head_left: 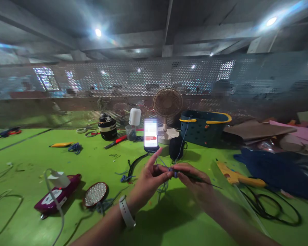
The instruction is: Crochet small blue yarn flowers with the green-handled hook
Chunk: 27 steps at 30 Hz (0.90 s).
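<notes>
In the middle of the head view, my left hand [149, 179] pinches a small blue piece of crochet [175, 174] between thumb and fingers. Its index finger is raised, with blue yarn [164, 162] running near it. My right hand [199, 182] is closed around a thin dark crochet hook [213, 185], whose tip meets the crochet piece. Loose yarn [163, 188] hangs below the hands. Just beyond them are a dark ball of yarn [176, 149] and a lit phone [151, 136] standing upright. A pale strand rises from the work toward the dark green basket [201, 131].
A small fan [167, 103] and a black jar [107, 128] stand along the back. On the right lie a yellow glue gun [236, 176] with its cable and dark blue fabric [274, 172]. Leftward are a purple power bank-like box [59, 196] and a round studded disc [95, 194].
</notes>
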{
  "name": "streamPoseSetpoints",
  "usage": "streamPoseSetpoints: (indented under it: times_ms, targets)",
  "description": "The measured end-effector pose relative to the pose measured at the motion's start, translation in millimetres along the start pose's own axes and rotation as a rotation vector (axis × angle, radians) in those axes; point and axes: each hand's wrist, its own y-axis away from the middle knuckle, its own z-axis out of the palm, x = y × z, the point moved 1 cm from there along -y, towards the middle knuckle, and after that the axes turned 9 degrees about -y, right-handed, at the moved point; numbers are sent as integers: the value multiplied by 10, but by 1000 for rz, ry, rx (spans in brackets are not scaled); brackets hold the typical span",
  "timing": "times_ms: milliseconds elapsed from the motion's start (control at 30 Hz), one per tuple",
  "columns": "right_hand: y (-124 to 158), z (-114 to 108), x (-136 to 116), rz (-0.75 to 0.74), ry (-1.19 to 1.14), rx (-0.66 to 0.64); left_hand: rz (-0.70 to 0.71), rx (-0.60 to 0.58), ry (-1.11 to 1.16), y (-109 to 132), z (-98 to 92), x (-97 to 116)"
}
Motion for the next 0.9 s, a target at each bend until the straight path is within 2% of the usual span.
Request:
streamPoseSetpoints:
  times_ms: [100, 333, 567, 700, 900]
  targets:
    - [-4, 2, -39, -17, -13, -2, 6, -8, -16, 9, 2, -4]
    - [-23, 36, -80, 172, -202, 28, 1, 8, -54, 31, 37, 20]
    - [-18, 47, -110, 87, -32, 51, 14, 36, -56, 45, 49, 20]
    - [-8, 54, -113, 168, -151, 36, 3, 25, -47, 50, 51, 41]
    - [3, 20, -42, 266, -262, 91, -28, 22, -21, 64, 75, 74]
